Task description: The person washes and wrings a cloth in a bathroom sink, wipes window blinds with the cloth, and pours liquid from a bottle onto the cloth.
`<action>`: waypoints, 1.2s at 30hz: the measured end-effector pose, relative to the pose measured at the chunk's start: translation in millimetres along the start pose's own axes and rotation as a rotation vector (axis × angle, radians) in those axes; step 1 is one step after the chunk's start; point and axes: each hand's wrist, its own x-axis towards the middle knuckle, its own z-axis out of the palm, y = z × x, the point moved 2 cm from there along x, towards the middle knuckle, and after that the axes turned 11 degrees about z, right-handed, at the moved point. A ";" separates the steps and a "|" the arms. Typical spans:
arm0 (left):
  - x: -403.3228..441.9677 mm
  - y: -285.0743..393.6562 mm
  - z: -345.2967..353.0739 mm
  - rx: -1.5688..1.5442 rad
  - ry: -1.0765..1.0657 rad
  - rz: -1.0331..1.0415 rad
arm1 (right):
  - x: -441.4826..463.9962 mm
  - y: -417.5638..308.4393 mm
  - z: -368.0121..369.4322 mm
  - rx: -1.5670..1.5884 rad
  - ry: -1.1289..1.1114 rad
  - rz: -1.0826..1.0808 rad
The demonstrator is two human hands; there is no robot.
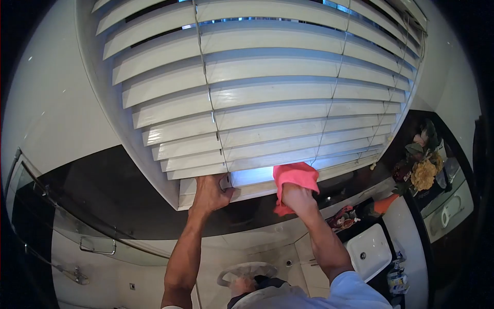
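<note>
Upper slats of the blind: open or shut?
Open, at least partly: dark and bluish gaps show between the upper slats.

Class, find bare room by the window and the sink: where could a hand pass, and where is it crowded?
A bright gap lies under the blind, between the left hand and the pink cloth in the right hand; a hand might pass there. The sink bowl looks bare. Crowded: the sink's surroundings, with bottles below right and flowers above right.

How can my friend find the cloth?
Start at the big white blinds. Look at their bottom edge, where the right hand holds the cloth. It is bright pink and crumpled, unlike the pale, straight slats above it.
</note>
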 end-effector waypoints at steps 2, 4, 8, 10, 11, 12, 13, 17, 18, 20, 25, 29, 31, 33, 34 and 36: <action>3.2 3.7 -0.7 0.004 -0.013 -0.010 | -8.8 -12.6 16.9 -0.107 -0.050 0.017; 6.8 9.9 -1.6 0.007 0.041 0.060 | 0.7 -55.0 28.4 -0.189 -0.368 0.000; 6.2 16.0 -8.4 0.040 0.076 0.103 | -7.8 -61.5 19.7 0.046 0.005 -0.153; 3.2 15.3 -7.8 0.063 0.103 0.092 | -8.0 -21.2 9.2 0.105 -0.276 0.145; 3.9 15.7 -7.6 0.050 0.052 0.024 | -10.6 -2.3 3.0 0.081 -0.302 0.180; 4.1 15.8 -8.1 0.035 -0.004 -0.041 | -9.7 1.0 -7.0 -0.033 -0.093 -0.002; 4.7 17.2 -10.1 0.032 0.001 -0.026 | -6.6 -2.5 -11.9 -0.065 -0.097 -0.055; 1.9 11.7 -6.5 0.085 0.041 0.061 | -7.2 -30.2 18.6 0.143 -0.286 -0.024; 2.2 11.7 -5.6 0.029 0.069 0.021 | -0.7 -45.3 27.0 0.204 -0.359 -0.012; 4.2 14.6 -6.1 -0.033 0.093 -0.017 | 9.5 -69.7 43.0 0.310 -0.366 -0.075; 2.3 18.9 -14.8 -0.028 0.047 -0.092 | 12.0 -53.4 19.5 0.216 -0.394 -0.124; 0.1 9.5 -9.0 0.010 0.055 -0.051 | -3.5 4.9 1.4 0.002 -0.402 0.057; -3.7 7.2 -5.8 -0.039 0.058 -0.094 | -7.8 28.6 -11.2 -0.084 -0.143 -0.070; -7.0 15.7 -8.9 0.047 0.072 -0.026 | -9.7 27.3 -16.1 -0.049 -0.173 0.030; -7.9 20.9 -12.6 0.138 0.083 0.042 | -6.4 25.4 -17.6 -0.010 -0.201 0.132; -18.0 32.7 -30.4 0.270 0.099 0.080 | -4.5 12.1 -27.0 0.176 0.012 -0.002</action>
